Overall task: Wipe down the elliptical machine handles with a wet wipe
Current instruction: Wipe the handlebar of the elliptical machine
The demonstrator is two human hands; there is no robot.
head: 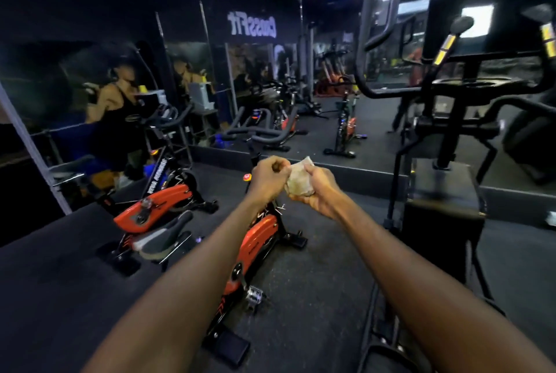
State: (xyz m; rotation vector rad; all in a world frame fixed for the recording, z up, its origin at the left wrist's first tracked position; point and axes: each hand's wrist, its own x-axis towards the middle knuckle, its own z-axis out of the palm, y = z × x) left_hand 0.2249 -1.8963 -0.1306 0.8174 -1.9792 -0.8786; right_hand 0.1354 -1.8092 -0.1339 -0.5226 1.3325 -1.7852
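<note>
- wet wipe (298, 181) bunched up, held out in front between both hands, above the floor
- right hand (320, 192) cups it from below, fingers curled round the wad
- left hand (269, 177) pinches its left edge, fingers tight
- elliptical machine (451, 95) off to the right, handles (373, 41) untouched, well apart from the wipe
- orange spin bike (255, 246) below the arms, another spin bike (156, 207) left
- mirror wall (270, 71) behind

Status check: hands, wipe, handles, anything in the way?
Left hand and right hand both grip the wet wipe out front. Elliptical handles untouched, off to the right. Nothing blocking.
</note>
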